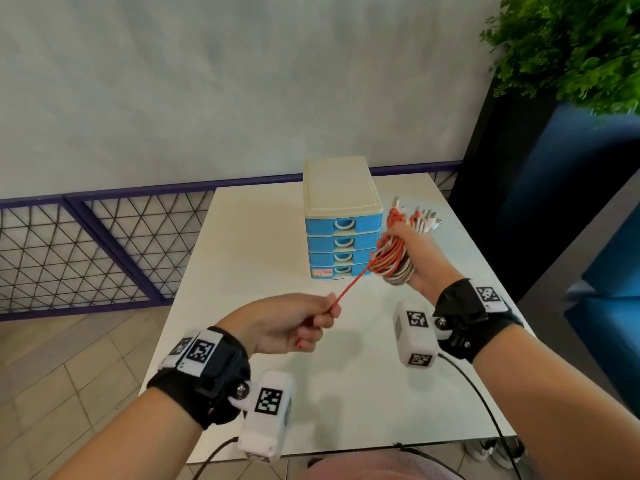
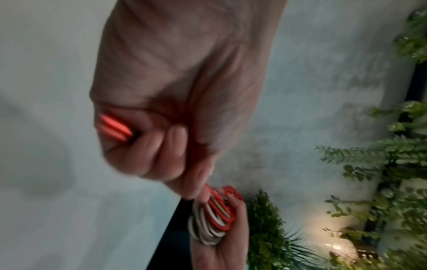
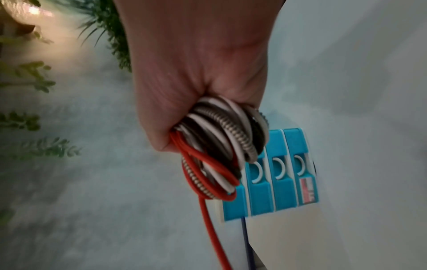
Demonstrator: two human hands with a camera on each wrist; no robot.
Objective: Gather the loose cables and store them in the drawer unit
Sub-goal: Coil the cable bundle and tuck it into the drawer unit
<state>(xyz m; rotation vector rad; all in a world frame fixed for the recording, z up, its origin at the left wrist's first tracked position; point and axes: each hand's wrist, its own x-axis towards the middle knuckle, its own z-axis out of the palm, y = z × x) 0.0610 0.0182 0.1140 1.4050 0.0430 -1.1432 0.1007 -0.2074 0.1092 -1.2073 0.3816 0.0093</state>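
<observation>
My right hand [image 1: 412,251] grips a coiled bundle of red, white and braided cables [image 1: 393,259], held above the table just right of the drawer unit [image 1: 341,220]; several plug ends [image 1: 420,216] stick up behind it. The bundle [image 3: 221,146] fills the fist in the right wrist view. A taut red cable [image 1: 349,287] runs from the bundle to my left hand [image 1: 304,323], which pinches it between thumb and finger, its red end [image 2: 114,127] poking out of the fist. The unit has a cream top and several blue drawers [image 3: 279,175], all closed.
The white table [image 1: 242,258] carries only the drawer unit. A purple mesh fence [image 1: 104,237] runs behind at left. A dark blue planter [image 1: 540,188] with a green plant [image 1: 571,46] stands at the right. Tiled floor lies at the left.
</observation>
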